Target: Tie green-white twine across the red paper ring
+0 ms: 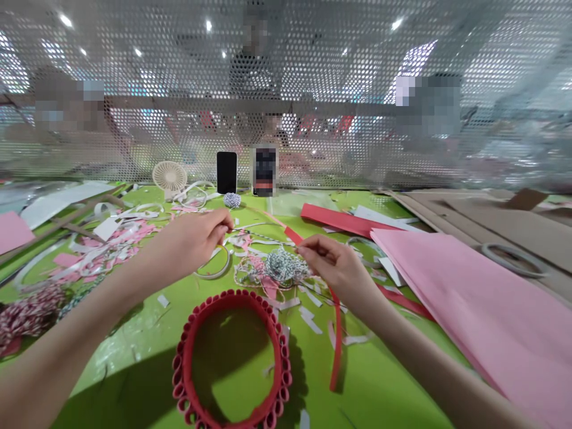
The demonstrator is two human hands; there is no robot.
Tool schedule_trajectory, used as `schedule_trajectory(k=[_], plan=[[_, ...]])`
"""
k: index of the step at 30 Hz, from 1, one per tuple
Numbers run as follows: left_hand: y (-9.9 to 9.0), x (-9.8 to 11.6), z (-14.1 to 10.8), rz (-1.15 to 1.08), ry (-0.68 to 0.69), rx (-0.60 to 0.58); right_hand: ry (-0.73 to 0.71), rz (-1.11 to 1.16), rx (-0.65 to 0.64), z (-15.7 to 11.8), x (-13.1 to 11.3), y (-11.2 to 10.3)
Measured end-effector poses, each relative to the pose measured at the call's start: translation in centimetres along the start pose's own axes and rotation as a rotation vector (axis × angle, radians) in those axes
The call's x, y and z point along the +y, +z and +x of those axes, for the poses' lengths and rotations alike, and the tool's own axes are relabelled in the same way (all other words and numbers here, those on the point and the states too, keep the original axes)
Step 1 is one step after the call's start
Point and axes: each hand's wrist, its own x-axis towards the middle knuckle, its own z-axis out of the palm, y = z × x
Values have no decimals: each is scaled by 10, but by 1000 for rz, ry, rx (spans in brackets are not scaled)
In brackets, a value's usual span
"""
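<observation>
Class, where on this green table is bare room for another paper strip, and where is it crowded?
Bare green shows between the red strip and pink paper sheets, and left of the scalloped ring. Crowded: around the left hand, among scraps.

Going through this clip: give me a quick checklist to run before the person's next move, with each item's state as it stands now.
1. Left hand pinching the thin striped strand: ok, fingertips closed at its end.
2. Right hand holding that same strand: cannot tell, the fingers hide the pinch.
3. Green-and-white twine bundle: not ok, loose loops lie tangled among paper scraps beside the right hand.
4. Red paper strip: cannot tell, it passes behind the right hand, so any grip is hidden.
5. Looped red paper ring: ok, lying flat on the green work surface, apart from both hands.
</observation>
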Motion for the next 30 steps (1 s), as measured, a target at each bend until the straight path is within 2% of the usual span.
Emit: schedule_trajectory(k=[5, 8, 12, 16, 20, 22, 26, 28, 30], plan=[[-1, -3, -1, -80, 40, -38, -7, -9, 99, -2, -1, -1], [-2, -4, 0, -61, 12, -38, -9, -59, 75, 1, 0, -5], [-10, -10, 2, 22, -113, 110, 1, -108, 111, 11, 8, -17], [-22, -23, 0, 228, -248, 287, 43, -44, 188, 20, 16, -26], [-29, -33, -3, 415, -265, 393, 68, -9, 184, 22, 20, -27], [-30, -33, -4, 378, -263, 348, 70, 3, 172, 21, 19, -26], [-28, -30, -2, 102, -263, 140, 81, 84, 124, 17, 13, -22], [-27, -30, -1, 55, -250, 113, 94, 159, 145, 17, 13, -21], [-27, -31, 0, 64, -244, 116, 104, 222, 218, 18, 16, -22]])
